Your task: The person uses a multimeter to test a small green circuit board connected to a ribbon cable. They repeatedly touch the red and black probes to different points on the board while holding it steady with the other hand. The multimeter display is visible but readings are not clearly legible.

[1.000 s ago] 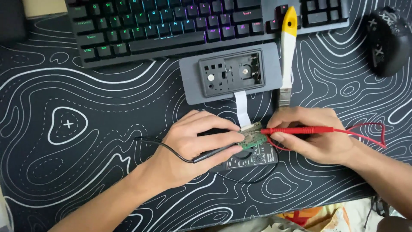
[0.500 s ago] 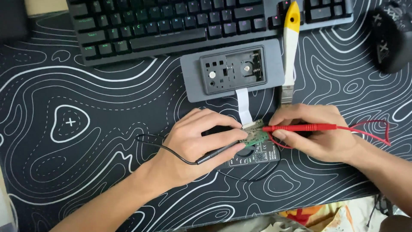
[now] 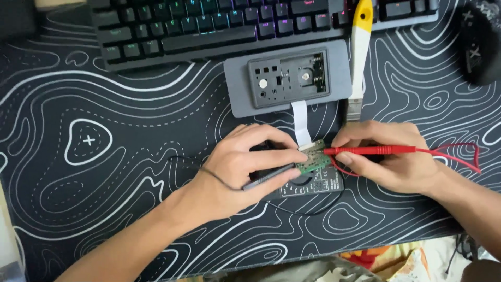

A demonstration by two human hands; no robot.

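You are mid-probe: your left hand (image 3: 237, 169) pinches the black probe (image 3: 269, 176) and your right hand (image 3: 389, 159) grips the red probe (image 3: 370, 150), both tips meeting on the small green circuit board (image 3: 313, 159). The board sits at 6 o'clock from the grey housing (image 3: 287, 78), joined by a white ribbon cable (image 3: 300, 122), above the multimeter (image 3: 315, 184). I judge the next move needs steady tips while you read the meter.

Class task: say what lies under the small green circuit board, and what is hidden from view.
Under the green circuit board lies a dark multimeter: dial and lower panel show. The left hand and board cover the rest.
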